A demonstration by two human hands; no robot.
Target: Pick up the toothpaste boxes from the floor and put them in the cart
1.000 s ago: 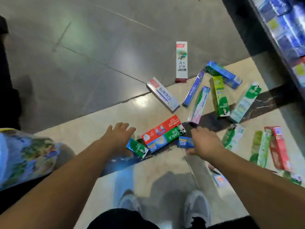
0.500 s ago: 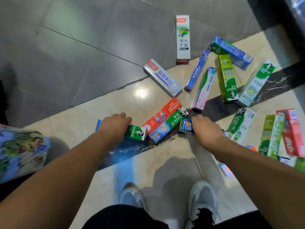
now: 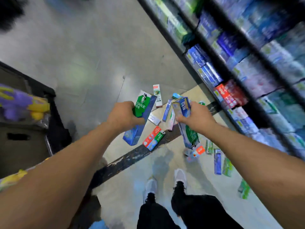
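My left hand grips a green Darlie toothpaste box together with a blue box, both lifted off the floor. My right hand grips a blue toothpaste box with a second box hanging below the fist. Both hands hover above the floor. Several toothpaste boxes still lie on the tiles, among them a red and green pair and a white box. The dark cart stands at the left, close to my left forearm.
Store shelves packed with toothpaste boxes run along the right. More boxes lie on the floor by the shelf foot. My shoes stand on the beige tiles. Colourful packages sit in the cart.
Both hands have risen from the floor, each carrying boxes it gripped there. The view has pulled back and up, so the shelves and the cart now show.
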